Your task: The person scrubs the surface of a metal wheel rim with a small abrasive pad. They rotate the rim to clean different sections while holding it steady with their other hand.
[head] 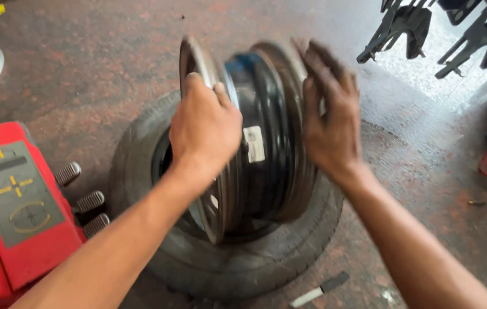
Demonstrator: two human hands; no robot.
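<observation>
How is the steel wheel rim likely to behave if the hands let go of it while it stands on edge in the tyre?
The steel wheel rim is round and stands on edge, so it would probably roll or tip over. It looks rigid and fairly heavy: both the left hand and right hand steady it. The tyre lying flat beneath may cushion and catch it.

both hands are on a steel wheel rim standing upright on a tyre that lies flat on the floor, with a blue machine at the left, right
Not quite: the machine at the left is red, not blue, as the head view shows. The rest holds: the left hand and right hand are on the steel wheel rim, which stands upright on the tyre lying flat on the floor.
</observation>
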